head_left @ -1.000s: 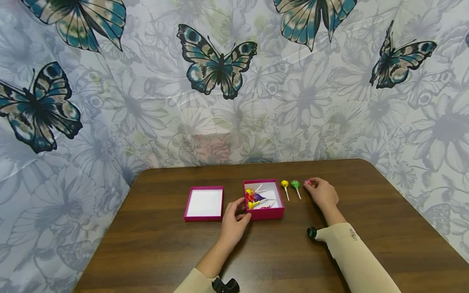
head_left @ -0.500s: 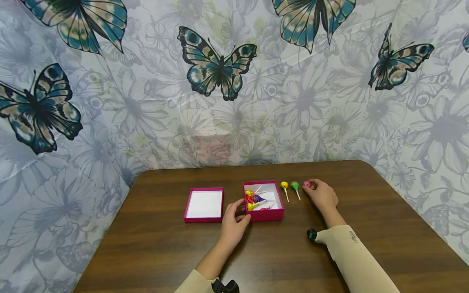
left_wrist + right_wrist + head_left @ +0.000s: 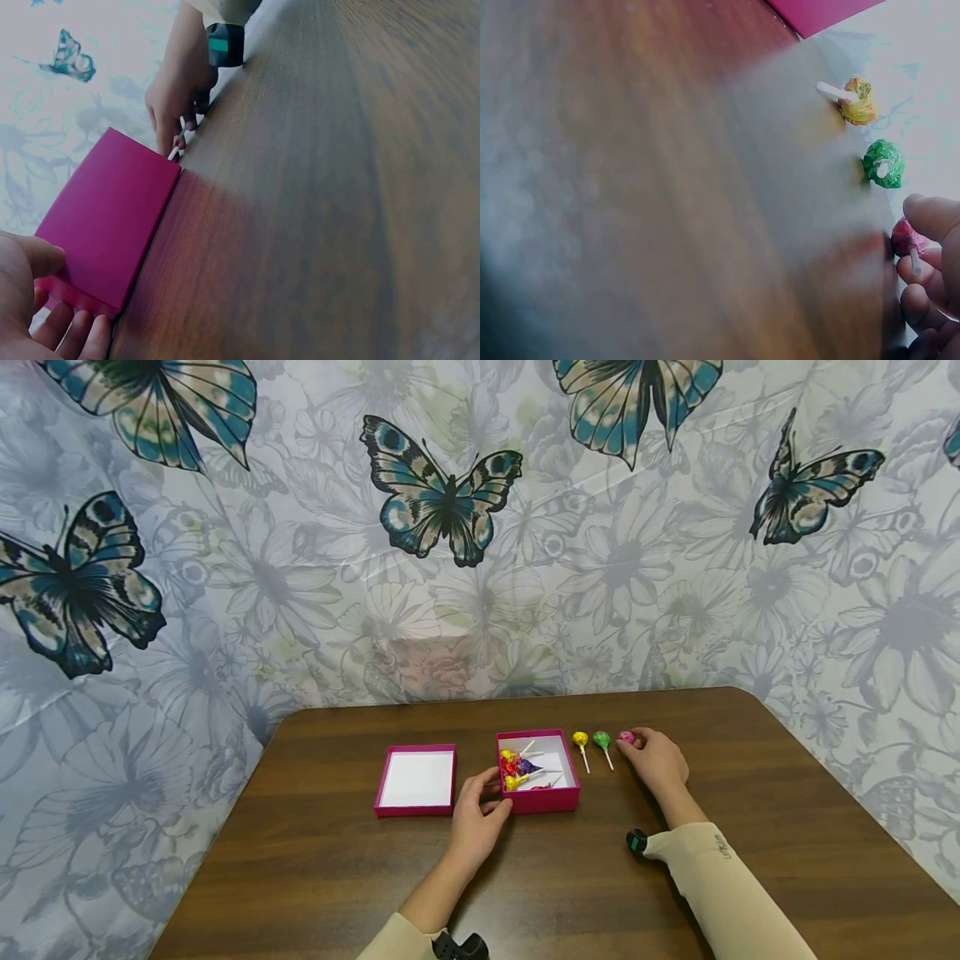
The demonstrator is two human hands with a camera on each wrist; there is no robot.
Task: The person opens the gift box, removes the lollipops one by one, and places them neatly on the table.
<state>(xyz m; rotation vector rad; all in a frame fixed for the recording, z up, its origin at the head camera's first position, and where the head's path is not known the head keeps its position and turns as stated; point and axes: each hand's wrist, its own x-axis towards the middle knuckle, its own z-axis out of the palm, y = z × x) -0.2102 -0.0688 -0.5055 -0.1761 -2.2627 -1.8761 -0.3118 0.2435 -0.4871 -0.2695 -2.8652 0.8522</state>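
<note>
My left hand point(image 3: 476, 814) grips the near left corner of an open pink box point(image 3: 542, 802), thumb on its front and fingers along its left side; the left wrist view shows the thumb on the box's pink wall point(image 3: 112, 217). Inside lie several wrapped lollipops point(image 3: 527, 766), yellow, red and purple among them. To the right of the box, my right hand point(image 3: 656, 764) pinches a pink lollipop point(image 3: 907, 238) between thumb and fingers, its stick pointing towards me. Beside it on the table lie a green lollipop point(image 3: 602, 740) and a yellow lollipop point(image 3: 581, 739), heads away from me.
A pink-rimmed lid point(image 3: 417, 779) with a white inside lies left of the box, close to my left hand. The brown wooden table point(image 3: 570, 885) ends at the back against a wall covering point(image 3: 300, 610) printed with butterflies and flowers.
My right hand and the pink lollipop shift very slightly left, towards the green lollipop. The left hand keeps its hold on the box, and the other lollipops stay put.
</note>
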